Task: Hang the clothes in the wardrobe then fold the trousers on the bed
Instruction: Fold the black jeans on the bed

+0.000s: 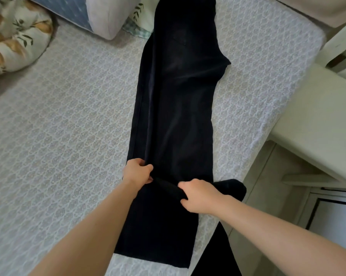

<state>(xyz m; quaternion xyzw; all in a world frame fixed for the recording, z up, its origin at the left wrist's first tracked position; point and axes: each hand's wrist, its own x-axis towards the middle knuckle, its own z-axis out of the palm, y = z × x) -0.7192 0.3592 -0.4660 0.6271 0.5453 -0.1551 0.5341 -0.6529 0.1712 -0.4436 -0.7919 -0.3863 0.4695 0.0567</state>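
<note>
Head view: dark trousers [174, 116] lie stretched lengthwise down the bed [58, 126], legs stacked, with one end up by the pillows and the hem nearest the person. The left hand [137, 172] has its grip closed on the trousers' left edge, fingers curled into the cloth. The right hand [198, 196], just beside it, has its grip closed round a bunched ridge of the same fabric. A floral pillow [14, 36] sits at the far left corner, and a white cabinet [317, 116] stands against the bed's right side.
</note>
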